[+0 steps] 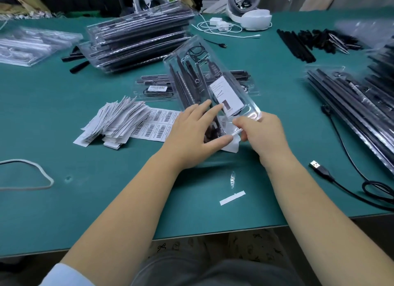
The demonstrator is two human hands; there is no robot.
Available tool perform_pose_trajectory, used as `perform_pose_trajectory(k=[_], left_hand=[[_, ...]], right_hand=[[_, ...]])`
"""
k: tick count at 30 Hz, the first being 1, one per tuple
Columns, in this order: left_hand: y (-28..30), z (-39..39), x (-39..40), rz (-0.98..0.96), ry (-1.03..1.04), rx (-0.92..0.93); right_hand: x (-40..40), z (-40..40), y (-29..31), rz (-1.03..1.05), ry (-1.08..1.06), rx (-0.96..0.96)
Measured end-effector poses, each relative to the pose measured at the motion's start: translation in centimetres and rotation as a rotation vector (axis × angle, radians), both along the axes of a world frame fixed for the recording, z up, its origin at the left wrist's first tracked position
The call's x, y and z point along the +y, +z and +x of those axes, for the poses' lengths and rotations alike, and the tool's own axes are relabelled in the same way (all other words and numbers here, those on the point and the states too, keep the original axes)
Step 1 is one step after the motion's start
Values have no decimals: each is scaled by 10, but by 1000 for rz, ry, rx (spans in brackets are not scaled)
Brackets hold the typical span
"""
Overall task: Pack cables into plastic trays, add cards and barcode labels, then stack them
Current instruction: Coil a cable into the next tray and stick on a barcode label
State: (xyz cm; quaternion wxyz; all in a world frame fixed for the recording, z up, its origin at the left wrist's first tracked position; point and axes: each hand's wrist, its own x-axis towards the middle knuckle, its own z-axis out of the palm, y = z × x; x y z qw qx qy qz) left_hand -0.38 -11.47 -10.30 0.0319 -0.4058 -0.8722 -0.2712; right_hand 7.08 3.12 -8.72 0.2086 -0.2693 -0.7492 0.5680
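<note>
A clear plastic tray (198,72) holding black cables and a white card (226,93) is tilted up above the green table (106,189). My left hand (191,134) lies on its near end, fingers straight, thumb under the edge. My right hand (262,134) pinches the tray's near right corner between thumb and fingers. A sheet of barcode labels (157,125) and a heap of white cards (115,121) lie to the left of the hands. Behind the held tray another packed tray (153,89) with a barcode label lies flat.
A stack of packed trays (138,40) stands at the back, empty clear trays (32,46) at far left, filled trays (351,102) at right. Loose black cables (319,40), a USB cable (322,170), a white strip (232,197) and a white cord (32,174) lie about.
</note>
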Motion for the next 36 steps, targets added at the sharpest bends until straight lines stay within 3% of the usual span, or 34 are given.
perform_pose_trajectory(k=[4,7,10,13,16,19,21,23,25,27,29,33,36], left_hand=[[3,0,1,181,-22,-103],[14,0,-1,477,-32,-447],[26,-3,-3,841,-23,-837],[30,-2,-7,1098,-12,-1036],[28,-5,-11,1082,57,-1116],[28,-10,-17,989,132,-1045],[27,-12,-18,952,138,-1010],[26,-11,-17,931,109,-1026],[26,-9,-15,902,67,-1031],[25,-9,-17,882,9,-1077],[22,-9,-17,878,-31,-1150],[14,-10,-13,824,-94,-1213],[10,-9,-10,800,-129,-1262]], right_hand=[[0,1,7,307,-116,115],[-6,6,19,704,-124,157],[-19,10,27,1053,-76,381],[-30,10,28,1318,-17,512],[-38,8,25,1447,44,540],[-38,10,19,1506,182,510],[-33,12,16,1438,360,402],[-27,15,17,1152,478,294],[-18,15,16,811,374,323],[-2,12,11,606,94,373],[15,8,6,380,-41,282],[35,4,1,-226,61,180],[37,3,0,-422,90,146]])
